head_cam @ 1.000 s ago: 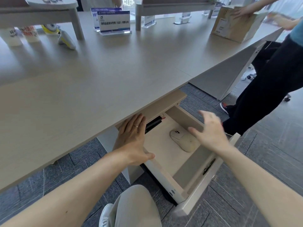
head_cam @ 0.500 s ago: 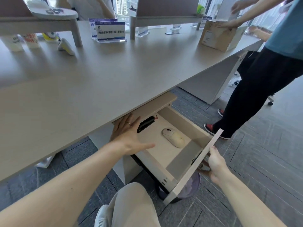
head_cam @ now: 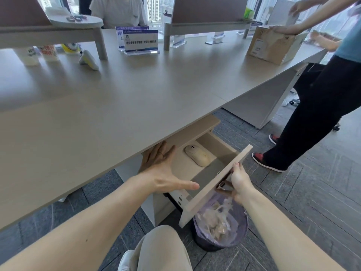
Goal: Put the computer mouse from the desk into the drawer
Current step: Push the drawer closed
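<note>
A cream computer mouse (head_cam: 197, 155) lies flat on the floor of the drawer (head_cam: 214, 184), which sticks out partly from under the wooden desk (head_cam: 121, 106). My left hand (head_cam: 164, 171) rests flat, fingers spread, on the drawer's left side under the desk edge, holding nothing. My right hand (head_cam: 239, 181) grips the handle on the outside of the drawer front. The back of the drawer is hidden under the desk.
A bin (head_cam: 220, 223) lined with a plastic bag stands on the floor right below the drawer front. A person in black trousers (head_cam: 312, 118) stands at the right, hands on a cardboard box (head_cam: 273, 45). Sign holders (head_cam: 140, 41) and cups (head_cam: 48, 52) stand at the desk's back.
My right hand left the space above the mouse, went round to the drawer front and took the handle. The drawer has slid further in under the desk. My left hand stayed put.
</note>
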`<state>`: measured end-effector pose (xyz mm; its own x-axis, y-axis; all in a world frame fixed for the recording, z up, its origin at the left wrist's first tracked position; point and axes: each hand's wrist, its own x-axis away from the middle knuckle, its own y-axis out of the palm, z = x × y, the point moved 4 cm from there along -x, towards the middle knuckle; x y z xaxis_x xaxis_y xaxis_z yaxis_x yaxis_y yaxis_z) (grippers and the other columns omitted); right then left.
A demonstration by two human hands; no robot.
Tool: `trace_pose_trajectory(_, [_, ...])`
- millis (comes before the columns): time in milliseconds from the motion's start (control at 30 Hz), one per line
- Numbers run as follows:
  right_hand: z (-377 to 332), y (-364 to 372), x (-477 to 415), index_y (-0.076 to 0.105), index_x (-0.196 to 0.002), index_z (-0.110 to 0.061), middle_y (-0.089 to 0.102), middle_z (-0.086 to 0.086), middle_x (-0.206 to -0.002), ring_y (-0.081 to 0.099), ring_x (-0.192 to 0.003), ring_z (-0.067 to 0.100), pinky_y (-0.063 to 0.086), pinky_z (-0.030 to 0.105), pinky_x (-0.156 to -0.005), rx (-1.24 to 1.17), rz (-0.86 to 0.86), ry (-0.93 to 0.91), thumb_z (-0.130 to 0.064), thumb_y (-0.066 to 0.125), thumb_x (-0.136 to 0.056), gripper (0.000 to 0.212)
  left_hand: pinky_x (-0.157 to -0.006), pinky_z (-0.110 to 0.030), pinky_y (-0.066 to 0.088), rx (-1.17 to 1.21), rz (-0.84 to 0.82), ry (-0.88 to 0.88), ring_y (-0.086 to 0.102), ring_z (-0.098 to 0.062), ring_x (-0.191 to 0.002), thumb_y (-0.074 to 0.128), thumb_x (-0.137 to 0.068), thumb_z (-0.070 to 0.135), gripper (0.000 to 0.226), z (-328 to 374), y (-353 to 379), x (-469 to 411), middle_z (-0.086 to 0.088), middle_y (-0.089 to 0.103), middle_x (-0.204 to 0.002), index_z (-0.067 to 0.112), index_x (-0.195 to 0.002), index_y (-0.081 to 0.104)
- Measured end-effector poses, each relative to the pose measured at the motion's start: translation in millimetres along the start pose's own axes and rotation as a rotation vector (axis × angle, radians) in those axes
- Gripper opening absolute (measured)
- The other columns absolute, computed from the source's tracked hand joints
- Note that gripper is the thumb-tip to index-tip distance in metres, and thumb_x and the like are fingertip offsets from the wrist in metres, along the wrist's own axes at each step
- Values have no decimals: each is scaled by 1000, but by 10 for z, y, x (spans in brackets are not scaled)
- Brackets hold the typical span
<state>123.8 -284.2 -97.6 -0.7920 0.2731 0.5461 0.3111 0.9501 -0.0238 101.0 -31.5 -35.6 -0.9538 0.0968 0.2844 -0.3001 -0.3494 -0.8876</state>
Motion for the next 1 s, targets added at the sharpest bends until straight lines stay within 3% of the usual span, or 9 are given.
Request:
trace_pose_trajectory(233, [-149,509,-153,46,-120,-33,50,6,-129,50,-120,34,59,64,-74,3,-35,2,-43,28,-106,25,-125,-44,-13,6,34,43,-34,-13,-150,52,-41,101,148,-21,33,-16,8,-32,-164,41,-156,-18])
trace_pose_trajectory(433, [-235,848,-258,36,-146,-36,43,2,-131,45,-120,32,59,60,-76,-51,-63,11,-41,29,-107,40,-121,-41,-19,-3,76,83,-37,-14,-148,55,-46,98,145,-45,65,-17,7,-34,-164,40,-155,-22])
trace_pose_trajectory(533, [-263,1005,-319,35,-152,-30,45,14,-146,47,-128,34,59,63,-77,-83,-15,30,-39,28,-107,47,-118,-40,-20,1,100,88,-36,-14,-149,58,-48,96,145,-52,65,-26,7,-33,-164,40,-156,-21])
trace_pose_trajectory(600, [-261,1088,-342,39,-151,-27,42,17,-151,48,-131,35,59,63,-74,-99,-8,35,-35,31,-107,46,-118,-39,-19,13,116,96,-33,-13,-150,59,-49,94,144,-43,73,-26,8,-32,-165,40,-156,-20])
trace_pose_trajectory(667, [-234,1218,-349,38,-153,-31,39,8,-156,47,-134,33,61,58,-62,-121,-59,40,-30,36,-107,46,-118,-37,-19,13,145,108,-31,-12,-151,60,-50,93,143,-53,79,-24,7,-29,-166,39,-157,-18])
trace_pose_trajectory(733, [-209,1319,-354,33,-156,-36,37,1,-159,48,-131,31,62,52,-59,-108,-101,26,-25,35,-107,50,-119,-37,-18,13,165,116,-30,-11,-151,60,-51,93,142,-64,81,-26,7,-28,-166,38,-157,-17])
trace_pose_trajectory(867, [-211,1382,-378,19,-159,-43,34,-4,-161,54,-120,27,61,53,-74,-65,-116,2,-20,30,-107,58,-120,-38,-16,16,175,129,-30,-12,-151,59,-52,92,141,-70,81,-42,6,-28,-166,37,-157,-17])
trace_pose_trajectory(933, [-208,1379,-393,24,-157,-42,44,1,-150,59,-98,22,61,54,-77,-56,-114,8,-20,29,-107,55,-120,-38,-16,17,185,134,-30,-12,-151,59,-52,92,141,-69,89,-42,6,-28,-166,37,-158,-17])
trace_pose_trajectory(1000, [-221,1385,-399,33,-152,-41,48,1,-143,57,-105,24,63,52,-68,-43,-110,5,-22,31,-107,49,-120,-38,-16,21,205,140,-29,-12,-152,60,-53,91,140,-63,96,-41,5,-26,-167,36,-158,-15])
